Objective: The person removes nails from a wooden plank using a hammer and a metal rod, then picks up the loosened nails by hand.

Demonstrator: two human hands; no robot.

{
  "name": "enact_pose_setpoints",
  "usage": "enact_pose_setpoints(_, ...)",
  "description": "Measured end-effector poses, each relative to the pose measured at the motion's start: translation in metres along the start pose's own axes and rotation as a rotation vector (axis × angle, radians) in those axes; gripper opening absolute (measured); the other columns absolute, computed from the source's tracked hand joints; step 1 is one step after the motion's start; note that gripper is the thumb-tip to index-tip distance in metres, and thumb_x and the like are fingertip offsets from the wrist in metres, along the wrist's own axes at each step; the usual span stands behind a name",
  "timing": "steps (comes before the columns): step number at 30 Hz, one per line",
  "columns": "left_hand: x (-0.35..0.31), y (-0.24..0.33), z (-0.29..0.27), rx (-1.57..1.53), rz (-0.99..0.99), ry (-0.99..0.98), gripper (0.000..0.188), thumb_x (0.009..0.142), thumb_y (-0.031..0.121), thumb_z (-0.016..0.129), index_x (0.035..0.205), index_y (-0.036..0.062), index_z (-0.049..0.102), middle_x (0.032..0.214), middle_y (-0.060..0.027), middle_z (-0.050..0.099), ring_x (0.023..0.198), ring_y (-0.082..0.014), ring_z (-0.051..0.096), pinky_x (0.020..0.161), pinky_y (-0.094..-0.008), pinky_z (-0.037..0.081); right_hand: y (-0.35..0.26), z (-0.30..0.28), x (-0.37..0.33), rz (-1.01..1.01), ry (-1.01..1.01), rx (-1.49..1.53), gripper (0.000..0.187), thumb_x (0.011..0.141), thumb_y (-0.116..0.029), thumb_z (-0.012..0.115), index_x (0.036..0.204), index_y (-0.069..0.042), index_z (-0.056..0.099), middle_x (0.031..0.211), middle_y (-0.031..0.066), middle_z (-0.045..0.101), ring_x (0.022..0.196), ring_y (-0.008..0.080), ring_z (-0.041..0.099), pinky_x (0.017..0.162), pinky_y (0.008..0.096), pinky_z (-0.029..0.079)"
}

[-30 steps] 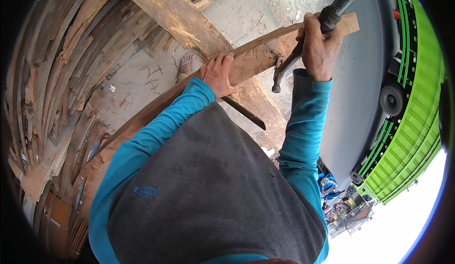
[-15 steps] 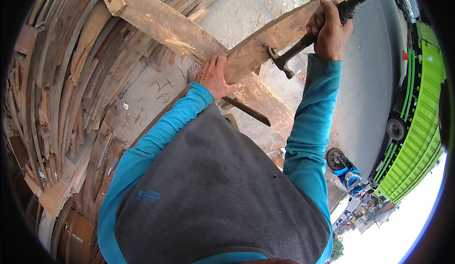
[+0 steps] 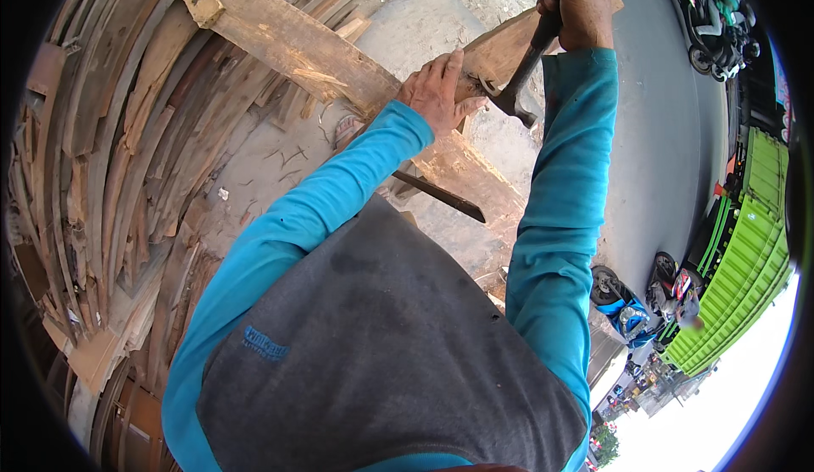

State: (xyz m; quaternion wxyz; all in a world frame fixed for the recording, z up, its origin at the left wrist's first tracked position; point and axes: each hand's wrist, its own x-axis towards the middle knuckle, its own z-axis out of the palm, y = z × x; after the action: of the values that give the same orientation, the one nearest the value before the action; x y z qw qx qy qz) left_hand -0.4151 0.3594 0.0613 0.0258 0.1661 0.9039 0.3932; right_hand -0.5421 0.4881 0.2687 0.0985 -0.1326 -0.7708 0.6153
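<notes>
My right hand (image 3: 582, 7) is closed around the dark handle of a claw hammer (image 3: 514, 106). The hammer's claw end meets the near edge of a brown wooden plank (image 3: 506, 48), by what looks like a small nail; the contact point is hard to make out. On that same plank my left hand (image 3: 434, 97) lies flat, fingers stretched and thumb apart, its thumb tip close to the hammer head. Beneath, the plank rests across a longer wooden beam (image 3: 292, 38) that runs from upper left to lower right.
Stacked old boards (image 3: 127, 133) fill the left side. Loose nails (image 3: 292, 156) lie scattered on the concrete ground. A thin dark strip (image 3: 441, 196) sticks out below the beam. On the right, a road (image 3: 653, 133) carries motorcycles (image 3: 712, 18) and a green truck (image 3: 738, 277).
My left hand has slid up and right along the plank, closer to the hammer head. My right hand has moved up with the handle, tilting it steeper. More motorcycles show on the road.
</notes>
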Motion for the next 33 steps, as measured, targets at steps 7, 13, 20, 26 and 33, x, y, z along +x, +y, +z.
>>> enact_pose_setpoints(7, -0.002, -0.002, 0.012, 0.011, 0.056, 0.131, 0.080, 0.091, 0.060, 0.060, 0.145, 0.0039, 0.042, 0.131, -0.0257, 0.055, 0.118, -0.0432, 0.058, 0.097, -0.0509, 0.050, 0.013, -0.018, -0.008, -0.108, 0.040, 0.069, 0.027, 0.087, -0.021, 0.076, 0.074, -0.007, 0.057, 0.054, 0.0015, 0.052, 0.040, 0.0122, 0.047, 0.040, 0.0284, 0.039)
enact_pose_setpoints(13, -0.002, -0.005, 0.013, 0.015, 0.000, 0.174, 0.071, 0.090, 0.055, 0.064, 0.140, 0.0073, 0.050, 0.127, -0.0203, 0.060, 0.114, -0.0393, 0.062, 0.094, -0.0485, 0.052, 0.024, -0.019, -0.104, -0.381, 0.147, 0.177, 0.027, 0.090, -0.019, 0.073, 0.077, -0.007, 0.052, 0.053, 0.0015, 0.046, 0.042, 0.0092, 0.043, 0.042, 0.0254, 0.037)
enact_pose_setpoints(20, 0.000, -0.002, 0.010, 0.026, 0.037, 0.193, 0.066, 0.092, 0.049, 0.065, 0.142, 0.0095, 0.049, 0.128, -0.0178, 0.061, 0.111, -0.0387, 0.063, 0.092, -0.0485, 0.053, 0.067, -0.024, -0.164, -0.698, 0.285, 0.043, 0.023, 0.092, -0.015, 0.068, 0.084, -0.004, 0.050, 0.059, 0.0106, 0.056, 0.047, 0.0127, 0.052, 0.046, 0.0290, 0.045)
enact_pose_setpoints(26, -0.004, -0.008, 0.009, 0.061, 0.034, 0.166, 0.068, 0.092, 0.047, 0.066, 0.145, 0.0099, 0.046, 0.128, -0.0178, 0.061, 0.109, -0.0395, 0.064, 0.091, -0.0489, 0.054, 0.086, -0.006, -0.211, -0.901, 0.182, 0.015, 0.021, 0.087, -0.005, 0.070, 0.080, -0.005, 0.050, 0.061, 0.0084, 0.056, 0.054, 0.0185, 0.054, 0.051, 0.0306, 0.044)
enact_pose_setpoints(33, -0.002, -0.005, 0.010, 0.031, 0.040, 0.144, 0.073, 0.093, 0.054, 0.061, 0.147, 0.0082, 0.043, 0.130, -0.0194, 0.060, 0.111, -0.0414, 0.063, 0.092, -0.0501, 0.053, 0.058, -0.039, -0.160, -0.675, 0.041, 0.078, 0.026, 0.093, -0.014, 0.067, 0.079, -0.008, 0.046, 0.058, 0.0074, 0.051, 0.048, 0.0126, 0.048, 0.046, 0.0282, 0.042)
